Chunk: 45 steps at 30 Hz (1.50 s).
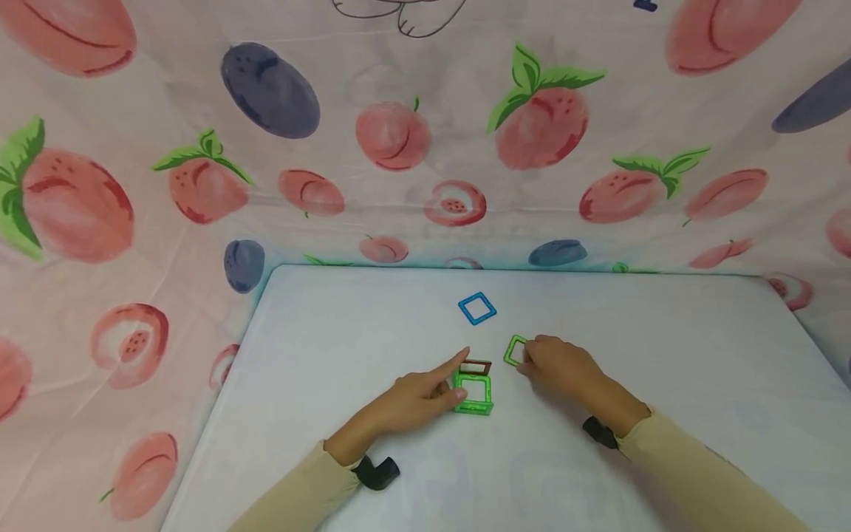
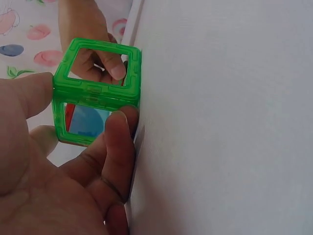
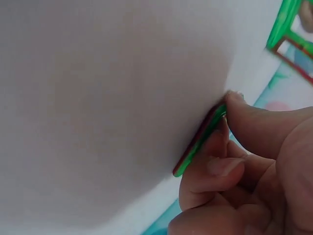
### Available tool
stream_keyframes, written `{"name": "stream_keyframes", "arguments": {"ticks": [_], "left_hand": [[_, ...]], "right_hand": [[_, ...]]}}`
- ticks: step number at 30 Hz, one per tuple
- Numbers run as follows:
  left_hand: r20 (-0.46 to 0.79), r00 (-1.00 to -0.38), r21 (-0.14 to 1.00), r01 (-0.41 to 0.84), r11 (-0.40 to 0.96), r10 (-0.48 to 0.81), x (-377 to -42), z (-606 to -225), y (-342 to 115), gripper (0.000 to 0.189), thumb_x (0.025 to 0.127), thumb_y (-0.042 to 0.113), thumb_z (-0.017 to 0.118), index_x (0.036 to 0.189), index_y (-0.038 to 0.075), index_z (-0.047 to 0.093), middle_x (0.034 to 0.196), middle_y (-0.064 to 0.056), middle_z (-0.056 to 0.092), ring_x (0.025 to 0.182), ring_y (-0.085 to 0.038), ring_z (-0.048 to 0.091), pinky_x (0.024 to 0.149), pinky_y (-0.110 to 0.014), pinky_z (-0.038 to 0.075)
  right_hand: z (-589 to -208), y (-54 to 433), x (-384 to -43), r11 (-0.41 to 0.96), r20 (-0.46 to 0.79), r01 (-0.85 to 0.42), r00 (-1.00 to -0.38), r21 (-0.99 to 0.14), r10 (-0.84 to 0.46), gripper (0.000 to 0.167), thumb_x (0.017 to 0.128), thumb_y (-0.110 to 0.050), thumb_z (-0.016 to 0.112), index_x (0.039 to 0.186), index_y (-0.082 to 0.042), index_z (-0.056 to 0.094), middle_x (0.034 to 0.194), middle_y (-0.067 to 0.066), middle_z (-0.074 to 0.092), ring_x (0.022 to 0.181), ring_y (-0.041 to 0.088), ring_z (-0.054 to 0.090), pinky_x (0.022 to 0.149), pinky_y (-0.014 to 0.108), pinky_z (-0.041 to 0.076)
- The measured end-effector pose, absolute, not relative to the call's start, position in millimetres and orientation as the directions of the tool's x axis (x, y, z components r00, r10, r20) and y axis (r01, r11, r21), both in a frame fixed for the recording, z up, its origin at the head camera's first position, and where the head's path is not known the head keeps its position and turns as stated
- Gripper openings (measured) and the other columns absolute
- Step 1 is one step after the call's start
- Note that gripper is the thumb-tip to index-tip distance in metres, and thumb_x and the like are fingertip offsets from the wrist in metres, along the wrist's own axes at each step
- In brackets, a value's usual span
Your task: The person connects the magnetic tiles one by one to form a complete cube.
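Observation:
On the white table, my left hand (image 1: pixel 415 399) grips a small box-like frame of magnetic tiles (image 1: pixel 474 406) at its left side, index finger reaching to the back. Its tiles are green, with a red one (image 1: pixel 477 366) at the back edge. In the left wrist view, thumb and fingers touch opposite sides of the green frame (image 2: pixel 98 95). To the right, apart from it, my right hand (image 1: pixel 565 367) pinches a green square tile (image 1: pixel 511 351) between thumb and fingers. The right wrist view shows this tile edge-on (image 3: pixel 201 139), with a dark red strip along the green.
A blue square tile (image 1: pixel 477 308) lies flat on the table (image 1: pixel 332 318), behind the built frame. Fruit-printed cloth (image 1: pixel 399 199) hangs behind the table's back edge and along its left side. Black wrist mounts (image 1: pixel 376 473) sit below both sleeves.

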<state>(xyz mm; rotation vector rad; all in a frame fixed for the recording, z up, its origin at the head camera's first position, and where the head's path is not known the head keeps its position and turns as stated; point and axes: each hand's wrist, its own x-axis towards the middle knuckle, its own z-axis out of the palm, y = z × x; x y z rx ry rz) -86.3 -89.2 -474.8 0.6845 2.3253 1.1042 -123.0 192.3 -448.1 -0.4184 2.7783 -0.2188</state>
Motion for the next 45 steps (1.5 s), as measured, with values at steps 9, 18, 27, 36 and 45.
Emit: {"name": "stream_keyframes", "arguments": {"ticks": [9,18,27,36,45], "left_hand": [[-0.192,-0.77,0.807,0.229,0.544,0.609,-87.0,-472.5,-89.0,0.066,0.105,0.052,0.05,0.162,0.042,0.02,0.09,0.012,0.062,0.075,-0.004,0.056,0.071,-0.025,0.045],[-0.203,-0.769,0.805,0.223,0.551,0.607,-86.9,-472.5,-87.7,0.066,0.105,0.053,0.05,0.162,0.042,0.021,0.089,0.009,0.06,0.073,-0.005,0.053,0.066,-0.025,0.041],[-0.194,-0.771,0.813,0.22,0.539,0.607,-87.1,-474.0,-88.3,0.066,0.104,0.052,0.052,0.162,0.042,0.021,0.089,0.01,0.061,0.073,-0.004,0.054,0.068,-0.025,0.043],[-0.185,-0.767,0.812,0.234,0.535,0.615,-85.8,-474.6,-89.0,0.065,0.105,0.052,0.051,0.162,0.041,0.022,0.089,0.012,0.061,0.073,-0.003,0.055,0.07,-0.025,0.044],[-0.192,-0.772,0.804,0.23,0.548,0.606,-83.3,-474.3,-89.4,0.066,0.104,0.052,0.052,0.162,0.04,0.022,0.09,0.011,0.062,0.074,-0.003,0.055,0.071,-0.025,0.045]], "right_hand": [[-447.1,198.6,-105.0,0.855,-0.266,-0.224,-0.887,-0.468,-0.378,0.015,0.096,-0.02,0.072,0.084,-0.012,0.069,0.073,-0.005,0.058,0.068,0.011,0.051,0.061,0.026,0.043],[-440.5,199.4,-91.7,0.704,-0.355,-0.076,-0.822,-0.706,-0.445,0.021,0.103,-0.027,0.062,0.093,-0.009,0.067,0.068,-0.003,0.052,0.065,0.012,0.049,0.058,0.025,0.039],[-440.1,192.4,-87.3,0.529,-0.445,0.137,-0.734,-0.837,-0.513,0.035,0.109,-0.031,0.049,0.105,0.001,0.061,0.072,0.004,0.057,0.064,0.015,0.046,0.057,0.025,0.036],[-441.2,183.3,-83.7,0.444,-0.449,0.214,-0.715,-0.87,-0.536,0.034,0.111,-0.029,0.045,0.107,0.003,0.058,0.088,0.009,0.059,0.068,0.015,0.048,0.054,0.023,0.032],[-439.8,176.0,-82.2,0.56,-0.392,0.092,-0.805,-0.823,-0.445,0.027,0.107,-0.03,0.054,0.108,-0.004,0.059,0.088,0.011,0.063,0.074,0.021,0.057,0.065,0.028,0.045]]}}
